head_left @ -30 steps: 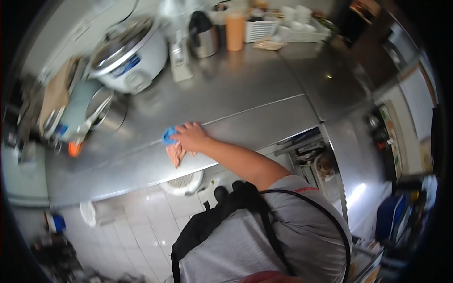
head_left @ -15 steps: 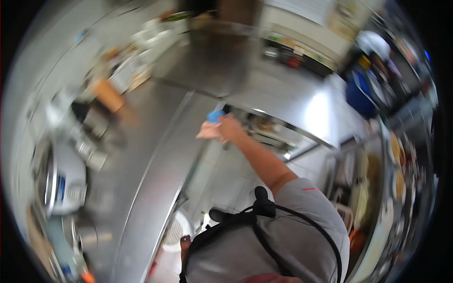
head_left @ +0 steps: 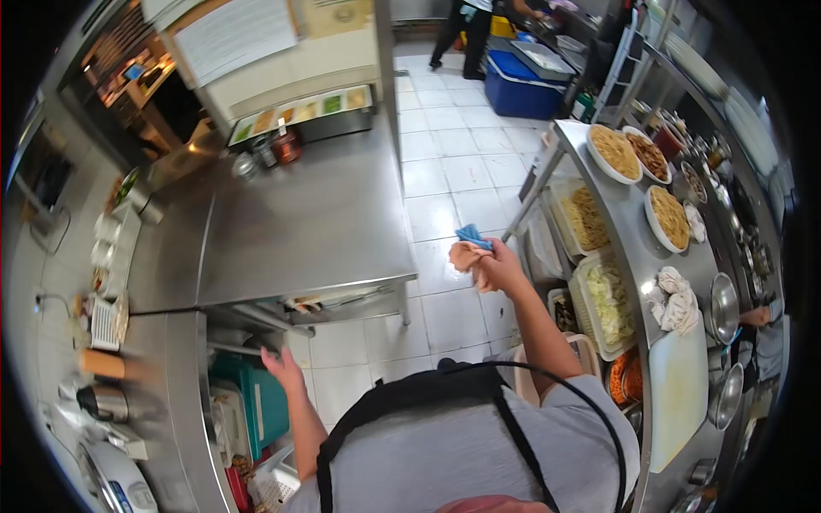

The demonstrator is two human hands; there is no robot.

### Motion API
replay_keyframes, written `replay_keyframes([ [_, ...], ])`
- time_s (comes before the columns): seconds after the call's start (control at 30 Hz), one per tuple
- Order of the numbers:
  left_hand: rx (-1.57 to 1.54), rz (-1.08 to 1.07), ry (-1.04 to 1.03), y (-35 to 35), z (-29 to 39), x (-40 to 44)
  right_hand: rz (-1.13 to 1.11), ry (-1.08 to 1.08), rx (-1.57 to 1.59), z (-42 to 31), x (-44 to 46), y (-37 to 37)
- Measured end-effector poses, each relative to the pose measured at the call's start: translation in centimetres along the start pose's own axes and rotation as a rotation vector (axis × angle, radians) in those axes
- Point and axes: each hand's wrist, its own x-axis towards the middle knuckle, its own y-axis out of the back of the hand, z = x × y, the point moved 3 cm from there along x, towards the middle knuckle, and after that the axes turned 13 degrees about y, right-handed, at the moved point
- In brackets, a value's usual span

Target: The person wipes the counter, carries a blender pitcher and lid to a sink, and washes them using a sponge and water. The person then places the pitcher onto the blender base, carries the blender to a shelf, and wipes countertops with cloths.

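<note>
Out over the tiled floor, my right hand (head_left: pixel 503 267) is closed on a bunched pink cloth (head_left: pixel 469 256). A blue cloth (head_left: pixel 473 236) sticks up from the same bundle, above the fingers. My left hand (head_left: pixel 284 369) hangs lower on the left with its fingers apart and nothing in it, beside the steel counter's edge and near a teal bin (head_left: pixel 267 398) under the counter.
A steel table (head_left: pixel 308 214) stands ahead, with jars (head_left: pixel 285 145) and a topping tray (head_left: pixel 336 113). On the right, a steel shelf (head_left: pixel 629 231) holds bowls of food (head_left: pixel 614 154) and a cutting board (head_left: pixel 680 393). Farther off are a blue cooler (head_left: pixel 522 88) and people (head_left: pixel 466 34).
The view has swung right, from the counter to the floor and the right-hand shelf. My right hand has left the counter with the cloths still in it. My left hand has come into full view.
</note>
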Motion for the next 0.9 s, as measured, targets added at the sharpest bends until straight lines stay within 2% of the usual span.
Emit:
replay_keyframes([
  [0.03,-0.002,0.024,0.028,-4.0,3.5,-0.5,0.075,-0.038,-0.013,0.4,-0.2,3.1],
  [0.13,0.073,0.071,0.099,-12.8,10.1,-0.4,0.138,0.054,-0.039,1.8,0.2,9.5],
  [0.23,0.176,0.244,0.364,-17.5,13.5,-1.2,0.157,-0.056,0.100,1.8,2.1,13.5],
  [0.27,0.350,0.348,0.344,-18.1,13.8,-1.4,0.148,-0.058,0.098,2.0,3.3,14.5],
  [0.33,0.276,0.417,0.098,-18.0,10.1,1.5,0.138,-0.045,0.075,2.3,6.8,16.0],
  [0.37,0.299,0.380,0.176,-18.0,11.2,0.5,0.131,-0.037,0.065,2.5,8.8,16.3],
  [0.4,0.365,0.429,0.142,-18.1,10.7,0.9,0.111,-0.041,0.005,1.9,11.1,16.4],
  [0.43,0.347,0.419,0.194,-18.4,11.6,0.3,0.076,-0.035,-0.004,1.8,13.6,16.3],
  [0.47,0.482,0.471,0.126,-17.9,9.9,1.6,0.040,-0.026,-0.013,1.6,16.4,16.1],
  [0.5,0.371,0.472,0.139,-18.4,11.1,0.7,0.002,-0.013,-0.021,1.4,19.5,15.9],
  [0.57,0.456,0.573,0.141,-18.3,10.0,1.5,-0.057,-0.003,0.006,1.3,26.2,15.3],
  [0.63,0.521,0.648,0.237,-18.5,10.7,1.3,-0.117,-0.029,0.015,1.2,31.9,14.7],
  [0.67,0.740,0.712,0.396,-18.4,10.7,1.7,-0.144,-0.054,0.008,0.8,34.6,14.7],
  [0.7,0.881,0.820,0.572,-20.3,14.3,-0.1,-0.173,-0.082,-0.005,0.3,37.3,15.1],
  [0.77,0.913,0.957,0.398,-21.6,16.3,1.8,-0.166,-0.102,0.004,-0.3,42.5,16.3],
  [0.83,0.796,0.949,-0.117,-27.8,23.8,4.0,-0.140,-0.168,0.041,-1.5,47.0,18.5],
  [0.9,0.526,0.727,-0.631,-36.5,32.1,5.7,-0.022,-0.095,0.138,-1.2,51.6,21.3],
])
